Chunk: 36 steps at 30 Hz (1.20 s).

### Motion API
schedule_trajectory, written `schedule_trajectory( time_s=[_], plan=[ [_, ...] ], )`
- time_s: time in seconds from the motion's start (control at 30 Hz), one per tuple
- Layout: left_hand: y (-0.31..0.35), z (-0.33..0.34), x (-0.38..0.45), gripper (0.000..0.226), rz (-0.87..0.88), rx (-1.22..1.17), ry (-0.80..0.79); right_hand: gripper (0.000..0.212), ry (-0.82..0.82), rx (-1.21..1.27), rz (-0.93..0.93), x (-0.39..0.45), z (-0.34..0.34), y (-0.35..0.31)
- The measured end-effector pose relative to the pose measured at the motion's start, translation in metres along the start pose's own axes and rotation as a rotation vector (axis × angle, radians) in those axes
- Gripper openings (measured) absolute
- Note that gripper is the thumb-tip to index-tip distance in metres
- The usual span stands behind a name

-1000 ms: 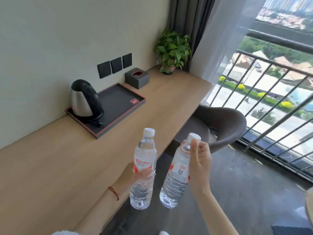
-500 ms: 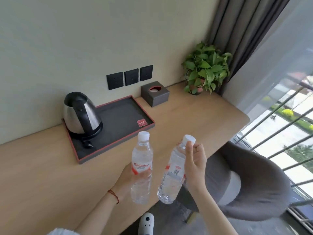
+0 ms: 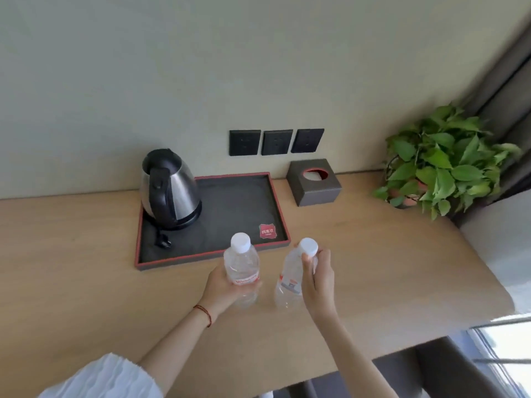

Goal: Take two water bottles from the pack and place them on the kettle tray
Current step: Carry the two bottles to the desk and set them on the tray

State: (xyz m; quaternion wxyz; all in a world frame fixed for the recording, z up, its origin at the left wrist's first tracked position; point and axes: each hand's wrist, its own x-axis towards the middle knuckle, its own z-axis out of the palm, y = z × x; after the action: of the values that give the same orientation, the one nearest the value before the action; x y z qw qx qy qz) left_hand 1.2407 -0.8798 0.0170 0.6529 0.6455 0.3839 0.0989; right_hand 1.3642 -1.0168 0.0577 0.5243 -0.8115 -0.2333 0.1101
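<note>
Both fingers curled round bottles

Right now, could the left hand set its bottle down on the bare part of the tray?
Probably yes. The left hand holds its bottle just short of the tray, whose right half lies bare; the kettle stands on the left.

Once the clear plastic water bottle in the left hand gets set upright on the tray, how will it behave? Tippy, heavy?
The clear plastic water bottle with the white cap in the left hand looks full, so probably fairly heavy for its size. It is tall and narrow, so a nudge may tip it, then it would likely roll. The black red-edged tray looks flat, so it should stand.
</note>
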Motion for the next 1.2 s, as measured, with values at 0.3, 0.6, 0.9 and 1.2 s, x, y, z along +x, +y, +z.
schedule_trajectory(
  time_s=[0.3,0.6,0.9,1.2],
  plan=[
    [-0.024,0.019,0.007,0.06,-0.038,-0.019,0.185,0.017,-0.288,0.02,-0.13,0.041,-0.004,0.02],
    [-0.017,0.012,0.009,0.051,0.021,0.05,0.095,0.021,-0.437,0.03,-0.302,0.058,-0.023,0.031],
    [0.043,0.006,-0.011,0.052,0.301,0.256,0.127,0.04,-0.228,-0.826,-0.376,0.073,-0.027,-0.004],
    [0.056,0.008,0.0,0.011,0.458,0.484,0.245,0.027,-0.355,-0.578,-0.356,0.12,-0.002,-0.048]
  ],
)
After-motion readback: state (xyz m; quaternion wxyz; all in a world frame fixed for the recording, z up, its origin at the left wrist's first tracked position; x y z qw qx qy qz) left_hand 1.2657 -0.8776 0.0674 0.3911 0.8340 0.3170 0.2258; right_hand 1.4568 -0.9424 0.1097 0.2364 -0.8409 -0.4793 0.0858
